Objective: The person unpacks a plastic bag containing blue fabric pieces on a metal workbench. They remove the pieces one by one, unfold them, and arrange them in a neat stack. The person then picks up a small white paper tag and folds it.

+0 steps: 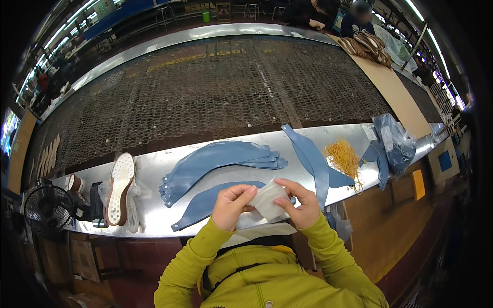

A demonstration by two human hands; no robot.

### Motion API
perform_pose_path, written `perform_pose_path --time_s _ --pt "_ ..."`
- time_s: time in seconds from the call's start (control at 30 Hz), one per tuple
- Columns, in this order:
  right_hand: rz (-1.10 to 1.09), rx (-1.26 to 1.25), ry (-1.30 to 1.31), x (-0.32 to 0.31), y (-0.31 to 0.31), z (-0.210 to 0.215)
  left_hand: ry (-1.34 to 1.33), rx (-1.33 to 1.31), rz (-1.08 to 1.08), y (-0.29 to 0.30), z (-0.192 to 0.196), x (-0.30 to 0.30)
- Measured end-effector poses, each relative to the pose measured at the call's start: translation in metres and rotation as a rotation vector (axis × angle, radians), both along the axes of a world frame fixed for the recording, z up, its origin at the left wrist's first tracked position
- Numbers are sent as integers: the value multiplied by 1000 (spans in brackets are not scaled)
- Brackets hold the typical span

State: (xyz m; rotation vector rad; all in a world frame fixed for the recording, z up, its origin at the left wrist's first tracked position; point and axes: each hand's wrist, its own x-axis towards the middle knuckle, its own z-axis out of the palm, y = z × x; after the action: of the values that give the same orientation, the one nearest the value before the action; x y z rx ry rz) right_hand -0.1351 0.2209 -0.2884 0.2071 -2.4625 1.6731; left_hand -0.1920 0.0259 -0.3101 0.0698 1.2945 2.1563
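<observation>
My left hand (231, 205) and my right hand (300, 204) both pinch a small white translucent piece (268, 200), held just above the metal ledge (154, 169) in front of my chest. Under my hands lies a single curved blue cut piece (203, 205). A fanned stack of curved blue pieces (215, 161) rests beyond it on the ledge. A long blue strip (310, 159) lies to the right of my hands.
A pile of yellow rubber bands (344, 158) and a plastic bag of blue pieces (393, 141) sit at the right. A shoe lying sole up (120, 190) and a black fan (49, 208) are at the left. A dark mesh bed (215, 87) spreads beyond; people stand at the far side.
</observation>
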Motion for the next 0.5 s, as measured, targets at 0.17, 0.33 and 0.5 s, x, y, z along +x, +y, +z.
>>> perform_pose_path --time_s 0.17,0.33,0.5 --pt "59 253 243 -4 4 7 19 -79 -80 1 4 -7" --pt "56 333 351 -1 9 1 -75 4 -73 8 5 -3" --pt "58 372 408 3 17 -6 -69 -65 -77 18 0 1"
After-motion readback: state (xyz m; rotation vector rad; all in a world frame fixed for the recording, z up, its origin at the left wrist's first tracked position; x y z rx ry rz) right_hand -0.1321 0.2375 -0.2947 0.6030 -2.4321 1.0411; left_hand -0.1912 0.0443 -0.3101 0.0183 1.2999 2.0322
